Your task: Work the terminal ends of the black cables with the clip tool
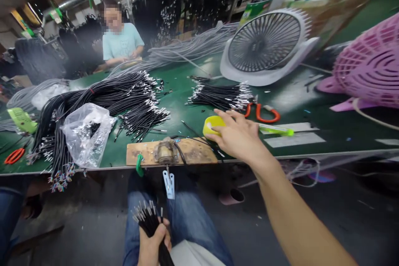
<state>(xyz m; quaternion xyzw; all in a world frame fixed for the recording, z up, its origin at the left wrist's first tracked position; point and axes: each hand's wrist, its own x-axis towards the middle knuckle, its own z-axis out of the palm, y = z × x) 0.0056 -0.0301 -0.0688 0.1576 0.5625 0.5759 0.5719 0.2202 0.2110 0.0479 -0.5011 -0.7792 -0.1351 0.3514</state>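
Note:
Low in front of my lap, my left hand is wrapped round a bundle of black cables with silver tips pointing up. My right hand reaches over the bench, its thumb and fingers on a small yellow round thing, whose kind I cannot make out. Just beyond that hand lies a pile of short black cables with silver ends. Orange-handled scissors and a bright green pen-like stick are beside it. A wooden board at the bench edge bears a small device.
Long black cables and a plastic bag cover the left of the green bench. A white fan and a pink fan stand right. A light blue clothespin hangs below the board. A person sits opposite.

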